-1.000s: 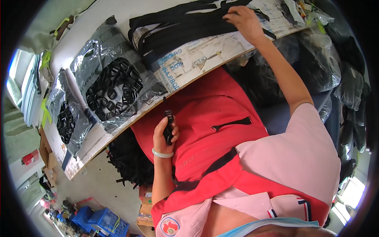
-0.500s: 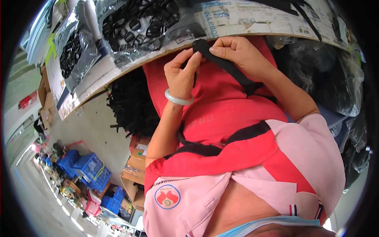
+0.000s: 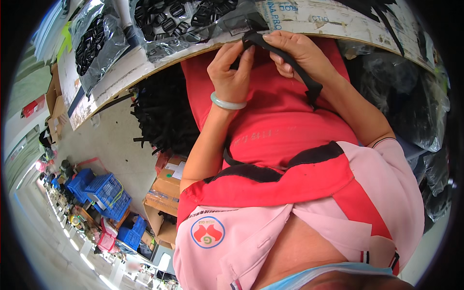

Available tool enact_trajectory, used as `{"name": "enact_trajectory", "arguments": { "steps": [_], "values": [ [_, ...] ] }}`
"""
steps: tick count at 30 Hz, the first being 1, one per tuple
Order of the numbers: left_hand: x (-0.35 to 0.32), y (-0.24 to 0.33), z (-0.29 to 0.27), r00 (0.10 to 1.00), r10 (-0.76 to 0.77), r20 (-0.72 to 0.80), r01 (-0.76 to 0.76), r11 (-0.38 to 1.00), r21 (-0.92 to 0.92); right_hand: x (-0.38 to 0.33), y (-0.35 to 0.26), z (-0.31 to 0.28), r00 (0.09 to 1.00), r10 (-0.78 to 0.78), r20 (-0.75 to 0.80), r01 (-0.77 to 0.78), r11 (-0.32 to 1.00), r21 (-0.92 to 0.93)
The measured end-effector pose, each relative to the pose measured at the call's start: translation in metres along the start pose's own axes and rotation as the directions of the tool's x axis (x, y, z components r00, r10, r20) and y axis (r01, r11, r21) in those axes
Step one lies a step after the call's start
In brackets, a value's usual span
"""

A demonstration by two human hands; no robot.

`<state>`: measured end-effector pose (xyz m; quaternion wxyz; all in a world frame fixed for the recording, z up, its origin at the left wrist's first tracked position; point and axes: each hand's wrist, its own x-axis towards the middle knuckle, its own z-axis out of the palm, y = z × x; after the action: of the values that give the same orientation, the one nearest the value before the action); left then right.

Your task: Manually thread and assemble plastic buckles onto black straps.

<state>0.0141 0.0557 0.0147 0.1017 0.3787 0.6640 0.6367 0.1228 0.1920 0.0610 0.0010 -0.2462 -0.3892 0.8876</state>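
Black strap (image 3: 294,62) mid-job, prob: L hand (image 3: 231,72) + R hand (image 3: 304,54) pinch it firmly, tail loose below R, buckles (image 3: 204,17) bagged beyond L.

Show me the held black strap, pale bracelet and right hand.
Held black strap (image 3: 299,70): head view, its middle stretch.
Pale bracelet (image 3: 227,103): head view, front of its band.
Right hand (image 3: 306,53): head view, back of hand.
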Motion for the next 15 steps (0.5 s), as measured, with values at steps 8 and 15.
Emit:
{"name": "enact_trajectory", "arguments": {
  "steps": [8, 15],
  "values": [
    [-0.004, -0.006, -0.002, 0.994, 0.110, -0.016, -0.106, 0.983, 0.149, 0.006, 0.002, -0.001, 0.999, -0.025, -0.031, 0.023, 0.998, -0.066],
    [-0.004, -0.002, -0.002, 0.995, 0.098, 0.006, -0.098, 0.989, 0.115, 0.015, 0.011, -0.011, 0.998, -0.060, -0.028, 0.054, 0.984, -0.171]
  ]
}}
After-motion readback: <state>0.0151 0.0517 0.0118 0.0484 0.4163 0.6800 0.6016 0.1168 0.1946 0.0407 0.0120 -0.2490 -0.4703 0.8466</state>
